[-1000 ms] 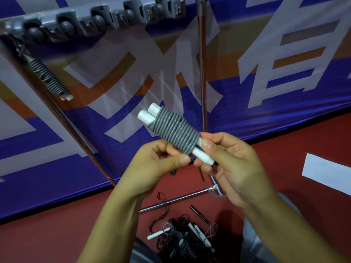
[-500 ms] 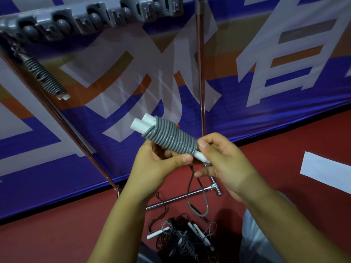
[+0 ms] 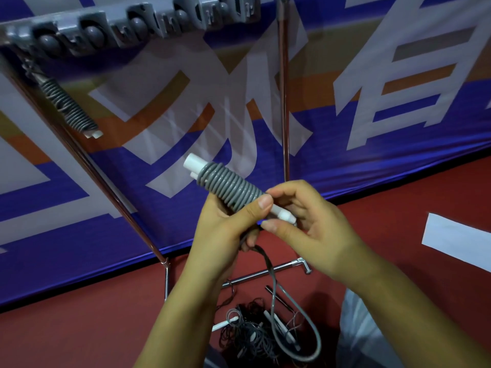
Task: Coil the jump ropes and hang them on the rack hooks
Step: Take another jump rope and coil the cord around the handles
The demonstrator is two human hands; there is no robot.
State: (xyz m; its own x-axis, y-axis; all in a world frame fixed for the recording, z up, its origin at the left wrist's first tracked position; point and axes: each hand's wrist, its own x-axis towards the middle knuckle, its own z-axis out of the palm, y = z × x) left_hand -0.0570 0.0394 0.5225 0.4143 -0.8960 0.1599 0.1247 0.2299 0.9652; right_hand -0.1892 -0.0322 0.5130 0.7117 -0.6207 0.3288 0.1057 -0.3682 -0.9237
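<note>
Centre of frame: coiled jump rope [image 3: 230,186], long axis slanting from upper left down to lower right, white handle ends at both tips. Gripped by left hand [image 3: 225,235], thumb over coils; lower tip pinched by right hand [image 3: 313,229]. Loose loop [image 3: 297,328] dangling below.

Both my bare hands are raised together in front of me, closed around one bundle.

My left hand [image 3: 225,229] comes up from the lower centre, forearm bare, fingers curled under the grey cord-wrapped jump rope with white plastic handles [image 3: 228,185], thumb pressed across the coils near their lower end. My right hand [image 3: 313,227] reaches in from the lower right, palm turned toward me, its thumb and curled fingers pinching the white handle tips. The two thumbs lie just beside each other.
</note>
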